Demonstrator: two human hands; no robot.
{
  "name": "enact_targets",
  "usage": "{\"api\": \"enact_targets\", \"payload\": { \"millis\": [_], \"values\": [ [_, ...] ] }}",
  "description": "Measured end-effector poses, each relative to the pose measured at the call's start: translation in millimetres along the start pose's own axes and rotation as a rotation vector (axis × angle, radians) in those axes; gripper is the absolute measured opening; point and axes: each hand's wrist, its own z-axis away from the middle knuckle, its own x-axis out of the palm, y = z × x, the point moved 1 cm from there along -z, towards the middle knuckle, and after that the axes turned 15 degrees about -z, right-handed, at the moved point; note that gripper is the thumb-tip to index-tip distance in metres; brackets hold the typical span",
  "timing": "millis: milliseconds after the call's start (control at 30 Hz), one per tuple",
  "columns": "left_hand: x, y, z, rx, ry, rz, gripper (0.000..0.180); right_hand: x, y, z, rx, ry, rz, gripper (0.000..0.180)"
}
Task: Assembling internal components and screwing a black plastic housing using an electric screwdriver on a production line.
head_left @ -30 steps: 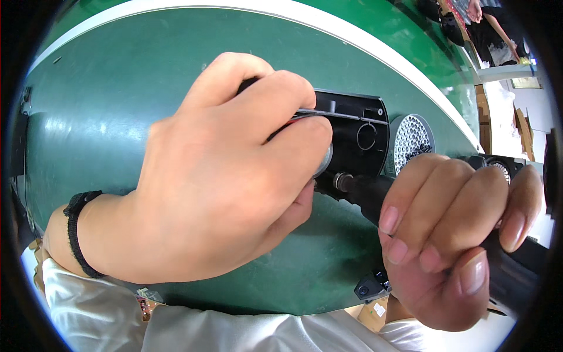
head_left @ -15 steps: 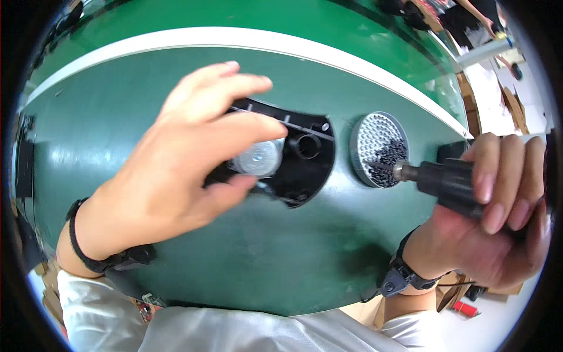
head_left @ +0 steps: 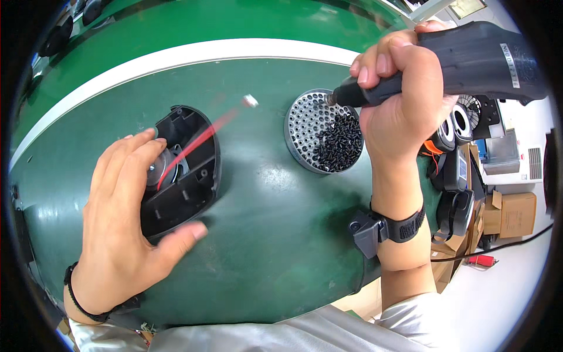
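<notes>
My right hand point(head_left: 404, 88) is wrapped round a black electric screwdriver point(head_left: 475, 61). Its metal tip points left and stands over the holed face of a round silver screw dish point(head_left: 302, 132). Small black screws point(head_left: 340, 144) are heaped on the dish's right side. On the left, my left hand point(head_left: 126, 217) lies over the near-left side of a black plastic housing point(head_left: 182, 205), fingers stretched out and thumb apart. A round clear-and-metal part point(head_left: 155, 170) sits in the housing, partly hidden by my fingers. Blurred red wires point(head_left: 205, 135) rise from it to a small white connector point(head_left: 251, 101).
A white strip point(head_left: 234, 49) borders the far edge of the green tabletop point(head_left: 264, 234). Black devices point(head_left: 454, 205) and round white-rimmed parts point(head_left: 462, 120) stand off to the right. A cardboard box point(head_left: 513, 214) and a black cable point(head_left: 510, 243) are beyond them.
My right hand has raised the screwdriver and swung its tip to the dish's far side. The housing sits turned, its red wires now showing. My left hand has flattened over it. The view has shifted right.
</notes>
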Motion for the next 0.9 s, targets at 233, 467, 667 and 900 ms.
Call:
{"api": "enact_targets", "payload": {
  "millis": [233,467,667,900],
  "values": [
    [-1,2,0,0.091,0.024,-0.017,0.069,-8,14,-4,-0.088,0.059,0.039,0.021],
    [-1,1,-1,0.074,0.023,-0.011,0.067,0,15,-7,-0.043,0.059,0.067,0.02],
    [0,1,-3,0.087,0.051,-0.016,0.065,-1,16,-7,0.005,0.085,0.067,0.02],
    [2,3,1,0.085,0.076,-0.044,0.064,-6,13,-10,-0.041,0.02,0.281,0.023]
  ]
}}
